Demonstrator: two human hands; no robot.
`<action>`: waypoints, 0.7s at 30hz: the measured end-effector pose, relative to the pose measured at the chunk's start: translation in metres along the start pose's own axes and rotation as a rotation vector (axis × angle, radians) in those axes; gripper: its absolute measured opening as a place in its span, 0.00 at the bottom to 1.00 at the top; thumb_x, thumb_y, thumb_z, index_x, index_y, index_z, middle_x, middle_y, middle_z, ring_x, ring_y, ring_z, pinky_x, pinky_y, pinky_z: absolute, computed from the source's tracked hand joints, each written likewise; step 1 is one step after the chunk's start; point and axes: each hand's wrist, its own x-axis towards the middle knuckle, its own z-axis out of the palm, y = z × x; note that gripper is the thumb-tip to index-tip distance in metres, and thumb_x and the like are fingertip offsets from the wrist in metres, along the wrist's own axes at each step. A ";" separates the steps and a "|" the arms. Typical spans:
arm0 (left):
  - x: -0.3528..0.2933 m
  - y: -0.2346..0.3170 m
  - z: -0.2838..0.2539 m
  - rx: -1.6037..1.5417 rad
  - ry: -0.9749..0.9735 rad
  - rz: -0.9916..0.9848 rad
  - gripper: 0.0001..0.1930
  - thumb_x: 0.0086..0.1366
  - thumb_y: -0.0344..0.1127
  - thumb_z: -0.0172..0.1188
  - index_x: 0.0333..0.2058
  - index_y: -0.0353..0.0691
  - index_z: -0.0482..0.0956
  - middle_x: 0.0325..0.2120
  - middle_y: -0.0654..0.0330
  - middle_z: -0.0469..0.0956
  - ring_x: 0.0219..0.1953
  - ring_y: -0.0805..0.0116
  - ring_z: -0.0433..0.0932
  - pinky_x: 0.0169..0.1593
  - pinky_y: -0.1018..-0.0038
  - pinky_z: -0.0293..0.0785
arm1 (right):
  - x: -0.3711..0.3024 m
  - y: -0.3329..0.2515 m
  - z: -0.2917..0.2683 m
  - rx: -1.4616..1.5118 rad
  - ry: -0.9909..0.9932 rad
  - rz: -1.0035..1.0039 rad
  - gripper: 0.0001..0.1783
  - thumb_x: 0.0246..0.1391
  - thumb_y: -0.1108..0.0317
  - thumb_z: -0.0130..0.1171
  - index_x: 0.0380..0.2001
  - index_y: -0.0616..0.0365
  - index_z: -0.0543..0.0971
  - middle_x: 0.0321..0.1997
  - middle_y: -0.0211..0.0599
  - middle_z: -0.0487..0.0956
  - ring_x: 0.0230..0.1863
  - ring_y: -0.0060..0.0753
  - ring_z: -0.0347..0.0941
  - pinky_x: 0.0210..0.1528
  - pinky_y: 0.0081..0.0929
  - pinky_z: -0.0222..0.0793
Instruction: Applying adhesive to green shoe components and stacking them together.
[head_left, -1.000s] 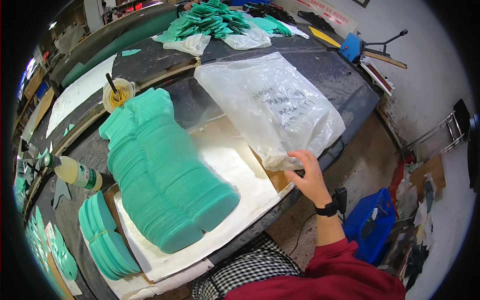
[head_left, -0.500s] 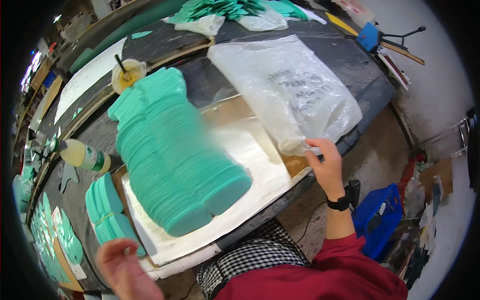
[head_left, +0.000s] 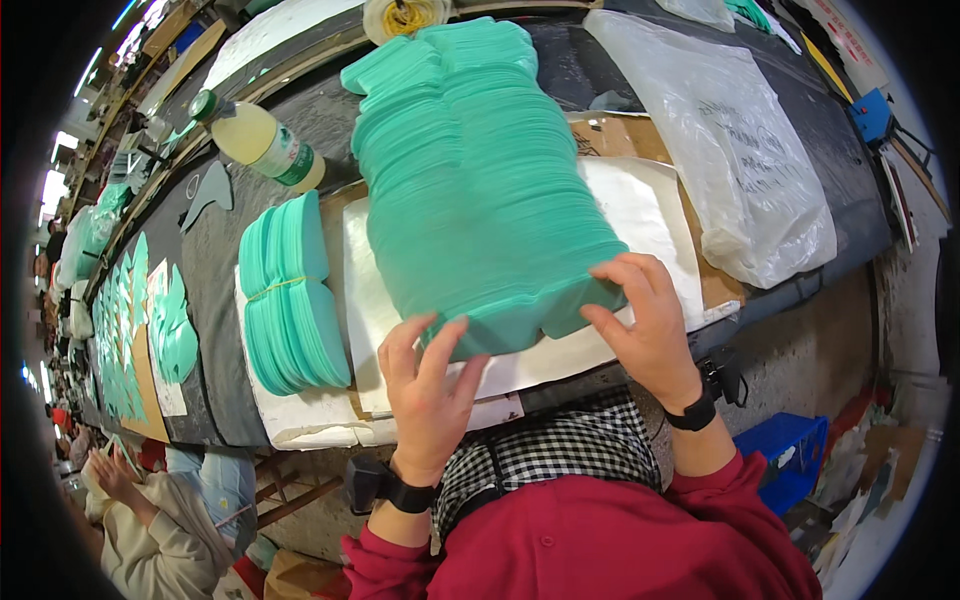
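A long row of thin, mint-green foam cutouts [head_left: 480, 180] stands on edge, packed face to face, on white paper [head_left: 650, 190]. My left hand [head_left: 425, 390] has its fingers and thumb on the left side of the row's near end. At the right corner of that same end, my right hand [head_left: 650, 325] grips the foam between thumb and fingers. How many pieces each hand holds cannot be made out. A smaller green bundle [head_left: 290, 300] tied with a band lies left of the row.
A bottle of pale liquid [head_left: 262, 145] lies beyond the bundle. To the right is a crumpled clear plastic bag [head_left: 730, 150]. A tub with yellow contents [head_left: 405, 15] stands at the back. Another person [head_left: 150, 520] is at lower left, and a blue crate [head_left: 785, 455] is at lower right.
My right hand has let go of the plastic bag and come to the row's near end. My left hand has moved right onto the foam. The whole view has shifted.
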 end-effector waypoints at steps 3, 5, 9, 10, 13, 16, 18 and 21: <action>0.003 -0.004 0.009 0.021 0.075 -0.062 0.31 0.47 0.32 0.80 0.52 0.45 0.81 0.54 0.53 0.70 0.58 0.50 0.68 0.60 0.58 0.68 | -0.007 0.005 0.018 -0.143 0.031 0.085 0.28 0.42 0.71 0.76 0.49 0.54 0.80 0.50 0.44 0.74 0.53 0.51 0.71 0.55 0.42 0.69; 0.010 -0.006 0.010 0.019 0.080 -0.021 0.30 0.47 0.32 0.79 0.51 0.46 0.81 0.52 0.54 0.70 0.56 0.50 0.68 0.58 0.58 0.69 | -0.011 0.006 0.020 -0.143 0.056 0.099 0.28 0.41 0.71 0.77 0.49 0.53 0.80 0.50 0.44 0.73 0.52 0.52 0.71 0.55 0.43 0.69; 0.020 -0.009 0.004 0.017 0.052 0.012 0.28 0.47 0.32 0.78 0.49 0.46 0.80 0.51 0.54 0.70 0.54 0.49 0.68 0.56 0.57 0.69 | -0.009 -0.002 0.025 -0.191 0.091 0.105 0.28 0.42 0.72 0.76 0.49 0.53 0.79 0.51 0.43 0.72 0.53 0.51 0.70 0.55 0.43 0.67; 0.022 -0.012 0.003 0.021 0.057 0.012 0.28 0.47 0.32 0.78 0.49 0.46 0.80 0.51 0.54 0.70 0.54 0.49 0.68 0.56 0.57 0.69 | -0.007 -0.003 0.028 -0.187 0.092 0.100 0.28 0.42 0.72 0.76 0.49 0.53 0.79 0.51 0.43 0.72 0.53 0.51 0.70 0.55 0.43 0.67; 0.031 -0.018 0.004 0.011 0.034 0.010 0.28 0.46 0.33 0.79 0.49 0.46 0.79 0.51 0.54 0.70 0.53 0.49 0.68 0.56 0.57 0.68 | 0.001 -0.003 0.031 -0.180 0.099 0.108 0.28 0.43 0.73 0.74 0.50 0.53 0.78 0.52 0.42 0.72 0.53 0.50 0.70 0.56 0.42 0.66; 0.031 -0.018 0.006 0.005 0.038 0.013 0.28 0.46 0.32 0.78 0.49 0.45 0.79 0.50 0.54 0.70 0.53 0.49 0.67 0.56 0.57 0.68 | 0.001 -0.003 0.034 -0.152 0.111 0.094 0.28 0.43 0.74 0.73 0.50 0.52 0.78 0.52 0.42 0.72 0.53 0.50 0.70 0.55 0.41 0.66; 0.030 -0.016 0.006 0.000 0.058 0.025 0.29 0.47 0.30 0.76 0.51 0.45 0.79 0.52 0.52 0.70 0.55 0.48 0.67 0.58 0.56 0.67 | 0.001 -0.005 0.034 -0.204 0.132 0.058 0.29 0.43 0.73 0.73 0.51 0.52 0.77 0.52 0.42 0.71 0.53 0.49 0.69 0.55 0.42 0.65; 0.019 -0.011 0.002 0.020 0.039 0.037 0.29 0.50 0.27 0.73 0.53 0.45 0.79 0.54 0.52 0.70 0.56 0.48 0.67 0.60 0.57 0.67 | 0.000 -0.008 0.032 -0.260 0.132 0.006 0.30 0.43 0.71 0.74 0.52 0.52 0.77 0.52 0.42 0.71 0.54 0.49 0.68 0.55 0.43 0.65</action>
